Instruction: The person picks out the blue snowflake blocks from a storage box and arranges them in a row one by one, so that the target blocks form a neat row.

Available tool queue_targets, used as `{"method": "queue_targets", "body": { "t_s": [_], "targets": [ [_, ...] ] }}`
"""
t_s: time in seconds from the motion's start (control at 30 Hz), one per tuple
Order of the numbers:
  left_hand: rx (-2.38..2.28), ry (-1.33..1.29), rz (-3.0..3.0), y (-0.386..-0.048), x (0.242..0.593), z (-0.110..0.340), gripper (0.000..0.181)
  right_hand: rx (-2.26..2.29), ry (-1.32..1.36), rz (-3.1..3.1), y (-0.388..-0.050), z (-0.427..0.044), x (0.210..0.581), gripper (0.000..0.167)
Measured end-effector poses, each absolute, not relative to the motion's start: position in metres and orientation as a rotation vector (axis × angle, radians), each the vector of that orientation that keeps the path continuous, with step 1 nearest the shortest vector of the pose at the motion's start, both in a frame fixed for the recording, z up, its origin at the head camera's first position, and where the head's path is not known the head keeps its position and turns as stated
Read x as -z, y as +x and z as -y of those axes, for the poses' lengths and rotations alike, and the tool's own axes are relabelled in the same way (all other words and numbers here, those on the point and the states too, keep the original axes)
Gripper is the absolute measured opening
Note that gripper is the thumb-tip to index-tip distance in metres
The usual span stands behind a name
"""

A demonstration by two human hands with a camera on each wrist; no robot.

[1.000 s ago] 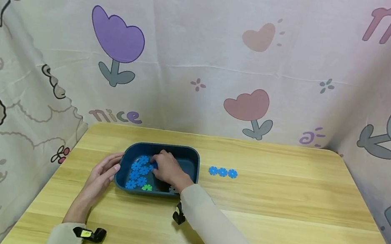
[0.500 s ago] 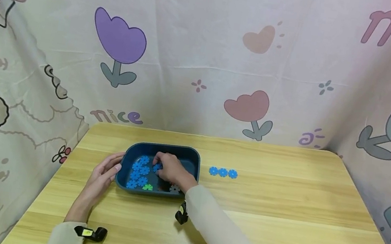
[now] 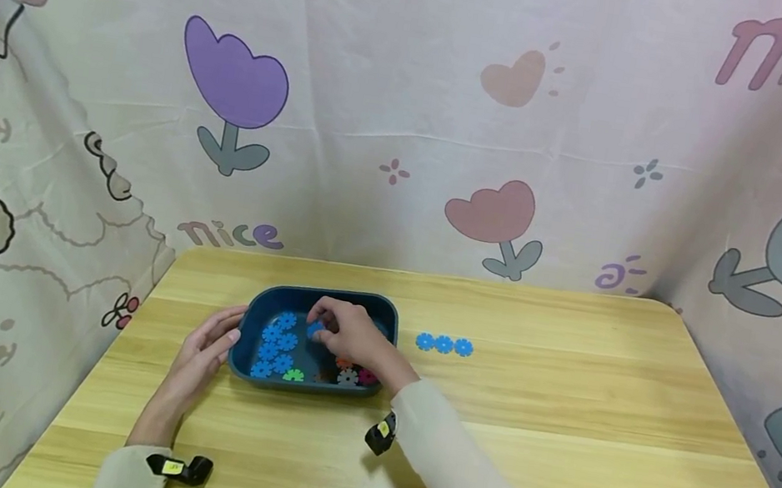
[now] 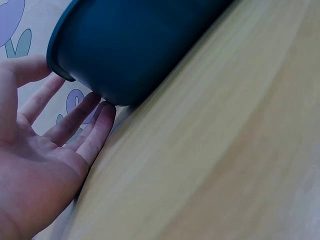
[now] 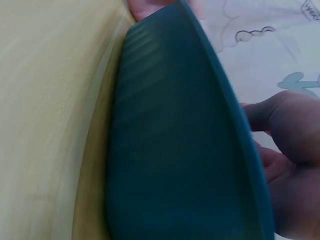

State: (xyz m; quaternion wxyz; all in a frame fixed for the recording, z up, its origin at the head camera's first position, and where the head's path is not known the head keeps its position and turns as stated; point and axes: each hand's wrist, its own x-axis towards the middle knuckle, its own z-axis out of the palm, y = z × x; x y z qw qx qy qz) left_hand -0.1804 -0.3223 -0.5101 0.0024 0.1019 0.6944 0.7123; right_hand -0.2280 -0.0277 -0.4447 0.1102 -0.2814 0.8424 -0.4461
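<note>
Disc (image 3: 314, 329), blue, pinched at tip of right grip (image 3: 352, 334)

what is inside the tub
Blue pieces at left; near the front, a green one, a grey one, an orange one and a pink one. The right hand, pinching a blue piece, hides the spot beneath.

We can see just part of the blue flower (image 3: 315, 329), because the right grip (image 3: 353, 334) covers the rest. From the right wrist, the box (image 5: 175, 135) hides the fingertips from us.
</note>
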Motion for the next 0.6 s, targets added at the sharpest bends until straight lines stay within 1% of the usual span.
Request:
{"method": "queue_targets", "body": {
  "t_s": [0.43,0.6],
  "targets": [
    [-2.246,0.325,-2.161,-0.180,0.510,0.323,0.046,1.465,-0.964,-2.471,-0.214,0.003,0.432,0.022],
    [-2.243,0.319,-2.173,-0.180,0.510,0.322,0.046,1.539,-0.973,-2.455,-0.206,-0.013,0.429,0.023]
  ]
}}
